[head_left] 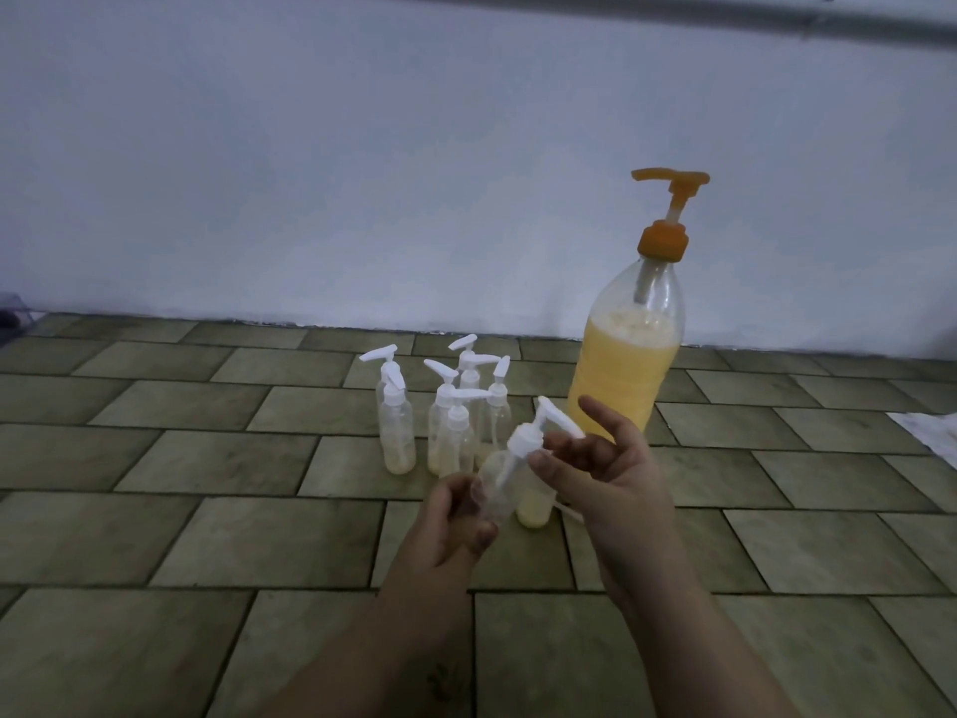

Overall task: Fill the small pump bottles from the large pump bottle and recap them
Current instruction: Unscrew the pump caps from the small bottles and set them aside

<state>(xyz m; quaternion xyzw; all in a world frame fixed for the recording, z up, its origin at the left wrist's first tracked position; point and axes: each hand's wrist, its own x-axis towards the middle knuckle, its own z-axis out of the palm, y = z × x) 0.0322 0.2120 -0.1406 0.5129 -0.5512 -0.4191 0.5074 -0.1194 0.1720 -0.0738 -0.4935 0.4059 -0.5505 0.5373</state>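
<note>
One small clear bottle (492,487) sits tilted in your left hand (455,515), fingers curled round its base, while your right hand (600,458) pinches its white pump cap (538,432). Capped small bottles (445,412) cluster at twelve o'clock; the large pump bottle (629,349) of yellow liquid stands at one o'clock on the tiled floor (207,510).

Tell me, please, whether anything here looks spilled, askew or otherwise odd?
No spill shows. The small bottle in the left hand is tilted, its white pump lifted partly out by the right hand. The large bottle stands upright.
</note>
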